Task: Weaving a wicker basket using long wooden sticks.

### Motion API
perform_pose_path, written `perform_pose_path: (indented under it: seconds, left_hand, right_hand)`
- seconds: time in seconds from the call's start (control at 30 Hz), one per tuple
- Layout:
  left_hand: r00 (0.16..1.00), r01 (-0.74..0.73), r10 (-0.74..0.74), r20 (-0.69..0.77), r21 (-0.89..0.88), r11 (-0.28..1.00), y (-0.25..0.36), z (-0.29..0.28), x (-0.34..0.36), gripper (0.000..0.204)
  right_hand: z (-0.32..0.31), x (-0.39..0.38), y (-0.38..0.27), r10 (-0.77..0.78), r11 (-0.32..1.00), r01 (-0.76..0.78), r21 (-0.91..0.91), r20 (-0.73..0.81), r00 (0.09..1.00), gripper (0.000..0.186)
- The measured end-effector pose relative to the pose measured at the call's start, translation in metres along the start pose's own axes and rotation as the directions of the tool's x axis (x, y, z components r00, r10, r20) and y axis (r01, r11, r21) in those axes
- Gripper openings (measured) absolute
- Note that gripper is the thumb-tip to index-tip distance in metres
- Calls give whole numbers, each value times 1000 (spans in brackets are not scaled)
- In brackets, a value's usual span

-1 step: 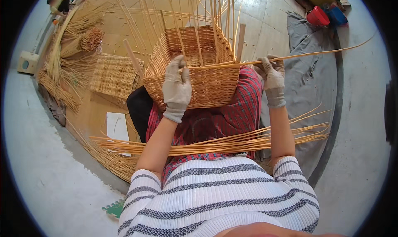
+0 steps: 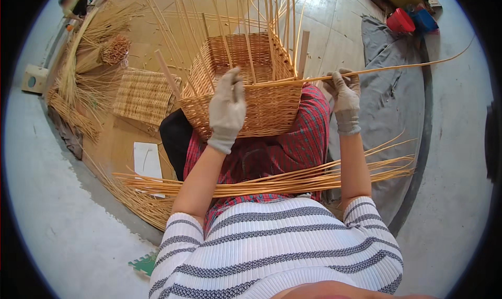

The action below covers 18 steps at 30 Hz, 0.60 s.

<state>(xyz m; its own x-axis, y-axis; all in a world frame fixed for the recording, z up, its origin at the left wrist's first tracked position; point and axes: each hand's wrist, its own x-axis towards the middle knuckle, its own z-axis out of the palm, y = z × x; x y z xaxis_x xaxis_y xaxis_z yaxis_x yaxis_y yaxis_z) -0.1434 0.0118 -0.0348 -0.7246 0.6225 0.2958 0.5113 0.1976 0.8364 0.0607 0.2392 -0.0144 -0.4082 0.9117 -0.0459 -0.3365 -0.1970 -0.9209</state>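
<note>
A square-cornered wicker basket (image 2: 272,113) rests on my lap, tilted so that its inside shows, with tall stakes rising from its walls. My left hand (image 2: 227,108), in a pale work glove, is at its near rim beside an upright stake. Its fingers are drawn close together; whatever lies between them is hidden. My gloved right hand (image 2: 345,94) is closed around a long thin wicker rod (image 2: 400,68) just right of the basket. That rod runs along the near rim and bends off to the far right.
A bundle of loose rods (image 2: 282,185) lies across my lap. At left are a woven panel (image 2: 144,96), a white sheet (image 2: 148,160) and heaps of wicker (image 2: 99,84). Grey cloth (image 2: 384,110) covers floor at right, near a red bucket (image 2: 400,20). Another person (image 2: 81,3) is far left.
My left hand has shifted slightly to the right along the near rim, its fingers drawing closer together. The right hand keeps its hold on the rod, almost unmoved.
</note>
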Motion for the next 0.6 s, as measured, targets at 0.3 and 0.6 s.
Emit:
perform_pose_path:
  seconds: [0.3, 0.6]
  left_hand:
    - [613, 669, -401, 681, -178, 721, 15, 12, 39, 39]
    - [902, 349, -370, 222, 131, 928, 45, 52, 14, 101]
  right_hand:
    - [20, -17, -3, 49, 998, -50, 22, 76, 996, 22]
    - [-12, 6, 4, -41, 999, 42, -9, 116, 992, 19]
